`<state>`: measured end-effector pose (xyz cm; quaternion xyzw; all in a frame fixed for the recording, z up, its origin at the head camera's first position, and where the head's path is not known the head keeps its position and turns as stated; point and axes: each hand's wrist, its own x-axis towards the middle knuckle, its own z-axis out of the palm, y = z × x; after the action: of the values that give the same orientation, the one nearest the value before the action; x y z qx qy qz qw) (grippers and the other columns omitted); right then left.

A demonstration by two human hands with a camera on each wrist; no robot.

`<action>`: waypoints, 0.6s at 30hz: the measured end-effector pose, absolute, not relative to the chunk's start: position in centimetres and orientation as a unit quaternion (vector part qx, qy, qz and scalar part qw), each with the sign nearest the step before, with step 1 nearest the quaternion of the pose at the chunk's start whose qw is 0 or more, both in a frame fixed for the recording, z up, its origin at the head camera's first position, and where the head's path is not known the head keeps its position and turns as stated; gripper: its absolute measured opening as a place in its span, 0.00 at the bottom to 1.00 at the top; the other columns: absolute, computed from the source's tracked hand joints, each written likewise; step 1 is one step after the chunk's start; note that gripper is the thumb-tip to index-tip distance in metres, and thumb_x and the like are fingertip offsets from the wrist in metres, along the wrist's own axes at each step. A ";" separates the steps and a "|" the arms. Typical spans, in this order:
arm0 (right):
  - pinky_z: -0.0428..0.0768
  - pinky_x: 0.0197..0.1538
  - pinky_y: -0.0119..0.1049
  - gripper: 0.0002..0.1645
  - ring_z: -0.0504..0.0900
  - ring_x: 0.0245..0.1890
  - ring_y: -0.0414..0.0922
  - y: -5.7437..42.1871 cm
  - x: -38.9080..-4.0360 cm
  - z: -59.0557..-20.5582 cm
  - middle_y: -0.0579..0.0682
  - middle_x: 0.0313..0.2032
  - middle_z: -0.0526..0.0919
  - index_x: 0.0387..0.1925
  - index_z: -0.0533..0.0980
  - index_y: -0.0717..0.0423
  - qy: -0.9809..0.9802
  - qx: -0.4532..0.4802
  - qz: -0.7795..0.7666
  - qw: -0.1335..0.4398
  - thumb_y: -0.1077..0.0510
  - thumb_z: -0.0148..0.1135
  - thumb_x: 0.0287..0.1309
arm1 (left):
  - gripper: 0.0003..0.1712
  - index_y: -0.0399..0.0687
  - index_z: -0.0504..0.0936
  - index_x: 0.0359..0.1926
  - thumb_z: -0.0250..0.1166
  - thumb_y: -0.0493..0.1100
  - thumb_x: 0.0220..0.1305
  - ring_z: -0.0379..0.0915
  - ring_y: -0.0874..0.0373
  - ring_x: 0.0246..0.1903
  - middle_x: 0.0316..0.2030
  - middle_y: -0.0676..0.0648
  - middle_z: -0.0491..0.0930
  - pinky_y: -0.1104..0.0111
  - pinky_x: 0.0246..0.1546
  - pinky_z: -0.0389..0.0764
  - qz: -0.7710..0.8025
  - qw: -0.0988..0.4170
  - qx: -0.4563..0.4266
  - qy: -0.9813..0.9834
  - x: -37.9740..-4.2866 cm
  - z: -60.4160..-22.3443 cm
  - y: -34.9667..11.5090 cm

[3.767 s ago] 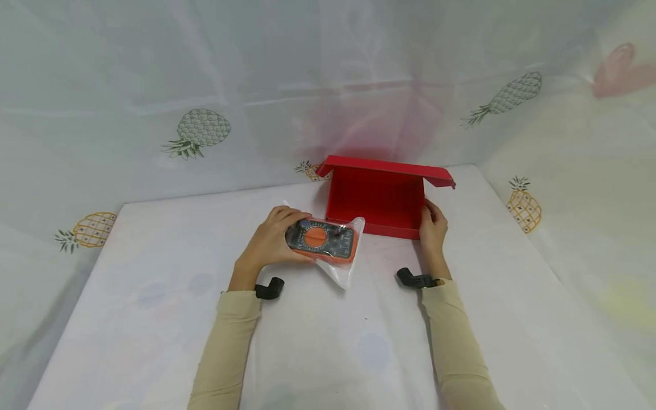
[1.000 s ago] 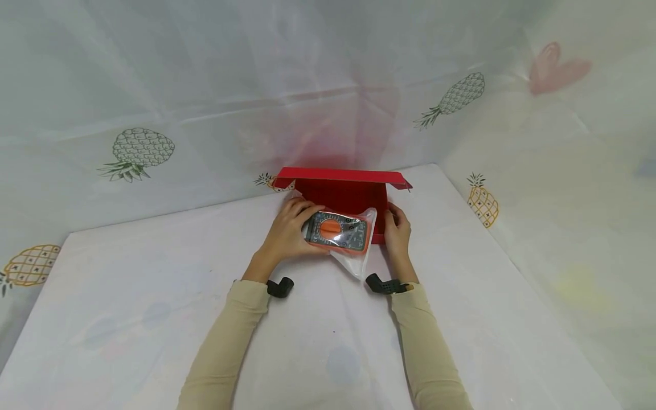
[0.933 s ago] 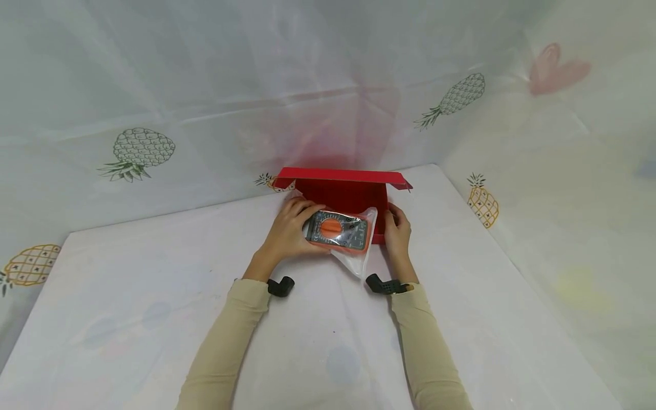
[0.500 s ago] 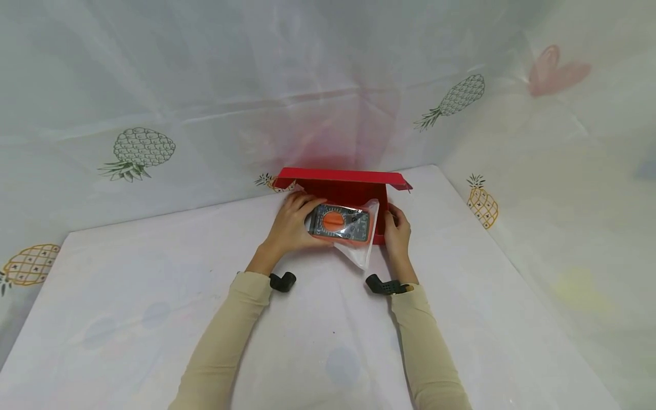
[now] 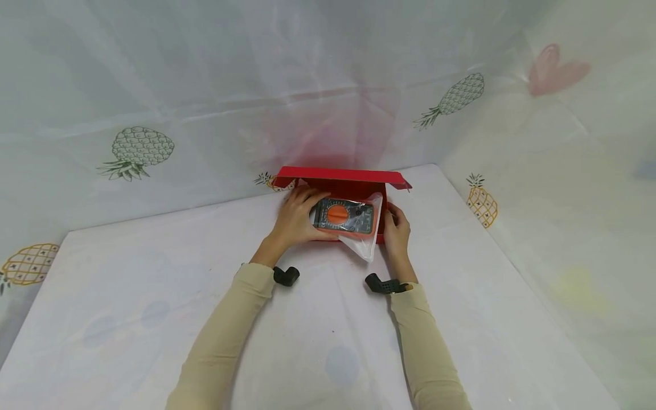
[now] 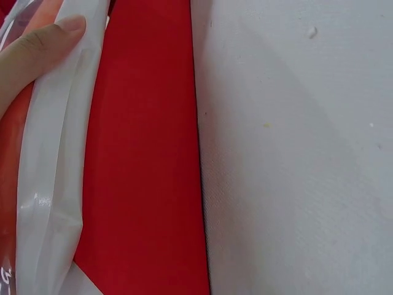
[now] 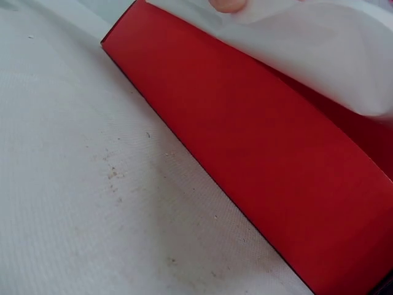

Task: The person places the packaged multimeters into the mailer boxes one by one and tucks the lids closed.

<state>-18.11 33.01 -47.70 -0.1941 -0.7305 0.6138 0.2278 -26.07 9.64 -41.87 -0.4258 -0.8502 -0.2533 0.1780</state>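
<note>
My left hand (image 5: 299, 219) grips an orange and dark grey multimeter (image 5: 361, 219) inside a clear and white plastic bag (image 5: 365, 249). The multimeter is over the opening of a red box (image 5: 335, 174), its dial facing up, and one loose bag corner hangs past the box's front wall. My right hand (image 5: 398, 232) holds the box by its right side wall. In the left wrist view the thumb (image 6: 43, 52) lies along the bag, beside the red front wall (image 6: 144, 153). From the right wrist, the bag (image 7: 325, 52) overlaps the box's top edge; the right hand is out of that view.
The box stands at the back of a white-covered table (image 5: 154, 285), its lid raised and leaning forward over the opening. Close behind it hangs a pale curtain (image 5: 230, 85) printed with pineapples. Each wrist wears a small black camera (image 5: 379, 283).
The right hand has kept its place on the box wall over the last second. My left hand has carried the bagged multimeter farther back and slightly right, deeper over the box opening.
</note>
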 end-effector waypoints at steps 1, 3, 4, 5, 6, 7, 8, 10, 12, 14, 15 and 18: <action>0.72 0.64 0.48 0.26 0.72 0.60 0.53 33.0 -18.1 -47.7 0.58 0.63 0.73 0.66 0.69 0.58 -0.730 -0.194 0.614 0.228 0.52 0.47 0.71 | 0.55 0.49 0.77 0.60 0.81 0.67 0.28 0.65 0.44 0.60 0.57 0.41 0.76 0.46 0.62 0.66 -0.253 0.174 -0.423 -0.852 -26.1 -41.9 9.7; 0.72 0.64 0.48 0.26 0.72 0.60 0.53 33.0 -18.1 -47.6 0.58 0.63 0.72 0.66 0.68 0.58 -0.731 -0.191 0.614 0.228 0.52 0.47 0.72 | 0.55 0.49 0.77 0.61 0.81 0.66 0.29 0.64 0.44 0.61 0.58 0.41 0.74 0.46 0.62 0.66 -0.257 0.165 -0.418 -0.856 -26.2 -41.9 9.8; 0.72 0.64 0.48 0.26 0.72 0.60 0.53 33.0 -18.1 -47.6 0.58 0.63 0.72 0.66 0.68 0.58 -0.731 -0.191 0.614 0.228 0.52 0.47 0.72 | 0.55 0.49 0.77 0.61 0.81 0.66 0.29 0.64 0.44 0.61 0.59 0.41 0.74 0.46 0.63 0.66 -0.260 0.160 -0.415 -0.857 -26.2 -41.9 9.9; 0.72 0.64 0.48 0.26 0.71 0.60 0.53 33.0 -18.1 -47.6 0.58 0.63 0.72 0.66 0.68 0.58 -0.731 -0.190 0.614 0.228 0.52 0.47 0.72 | 0.55 0.49 0.77 0.61 0.81 0.66 0.29 0.64 0.44 0.62 0.59 0.40 0.73 0.47 0.63 0.65 -0.263 0.156 -0.414 -0.858 -26.3 -41.8 9.9; 0.72 0.64 0.47 0.26 0.71 0.61 0.52 33.0 -18.1 -47.6 0.57 0.64 0.72 0.66 0.68 0.57 -0.732 -0.190 0.613 0.227 0.52 0.47 0.72 | 0.55 0.49 0.77 0.62 0.82 0.66 0.29 0.64 0.44 0.62 0.59 0.40 0.73 0.47 0.64 0.65 -0.266 0.152 -0.412 -0.858 -26.3 -41.8 9.9; 0.73 0.64 0.47 0.26 0.71 0.61 0.52 33.0 -18.1 -47.6 0.57 0.64 0.72 0.66 0.68 0.57 -0.733 -0.191 0.613 0.227 0.52 0.47 0.72 | 0.56 0.49 0.77 0.62 0.82 0.66 0.29 0.64 0.44 0.62 0.60 0.41 0.73 0.47 0.65 0.64 -0.268 0.147 -0.411 -0.859 -26.4 -41.8 9.9; 0.73 0.64 0.47 0.26 0.71 0.61 0.52 33.0 -18.0 -47.6 0.57 0.64 0.72 0.66 0.67 0.57 -0.733 -0.192 0.612 0.227 0.52 0.47 0.72 | 0.56 0.48 0.77 0.62 0.82 0.66 0.29 0.64 0.45 0.62 0.60 0.41 0.73 0.48 0.65 0.63 -0.272 0.142 -0.411 -0.859 -26.5 -41.7 10.0; 0.72 0.64 0.46 0.26 0.71 0.62 0.52 33.0 -18.0 -47.6 0.57 0.64 0.72 0.66 0.68 0.57 -0.733 -0.194 0.611 0.228 0.53 0.47 0.72 | 0.56 0.48 0.77 0.62 0.82 0.66 0.29 0.64 0.46 0.62 0.60 0.41 0.73 0.49 0.66 0.62 -0.277 0.132 -0.411 -0.859 -26.6 -41.6 10.0; 0.72 0.65 0.47 0.26 0.71 0.62 0.53 33.0 -18.1 -47.6 0.57 0.64 0.72 0.66 0.68 0.58 -0.733 -0.193 0.611 0.230 0.53 0.47 0.72 | 0.55 0.48 0.76 0.62 0.82 0.66 0.30 0.65 0.47 0.62 0.60 0.42 0.73 0.50 0.67 0.62 -0.281 0.120 -0.410 -0.859 -26.8 -41.6 10.0; 0.71 0.65 0.47 0.25 0.70 0.63 0.53 33.0 -18.1 -47.6 0.58 0.64 0.72 0.65 0.68 0.59 -0.733 -0.192 0.611 0.232 0.54 0.47 0.72 | 0.55 0.48 0.76 0.62 0.81 0.66 0.31 0.65 0.48 0.62 0.60 0.43 0.73 0.51 0.67 0.63 -0.285 0.109 -0.410 -0.860 -27.0 -41.5 10.1; 0.71 0.65 0.48 0.25 0.70 0.63 0.54 33.0 -18.1 -47.6 0.58 0.63 0.72 0.65 0.69 0.59 -0.733 -0.191 0.609 0.234 0.54 0.46 0.72 | 0.54 0.48 0.76 0.62 0.81 0.66 0.31 0.64 0.49 0.62 0.60 0.43 0.73 0.52 0.67 0.63 -0.287 0.103 -0.409 -0.860 -27.1 -41.6 10.1; 0.70 0.66 0.48 0.25 0.70 0.63 0.54 32.9 -18.1 -47.8 0.58 0.63 0.72 0.65 0.69 0.60 -0.734 -0.189 0.607 0.238 0.54 0.47 0.71 | 0.54 0.49 0.76 0.62 0.80 0.67 0.32 0.62 0.49 0.62 0.61 0.44 0.72 0.52 0.66 0.65 -0.291 0.087 -0.403 -0.863 -27.4 -41.7 10.2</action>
<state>-18.15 32.94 -47.78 -0.1890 -0.7341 0.6071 0.2381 -27.41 10.16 -41.66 -0.4031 -0.8632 -0.2910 0.0874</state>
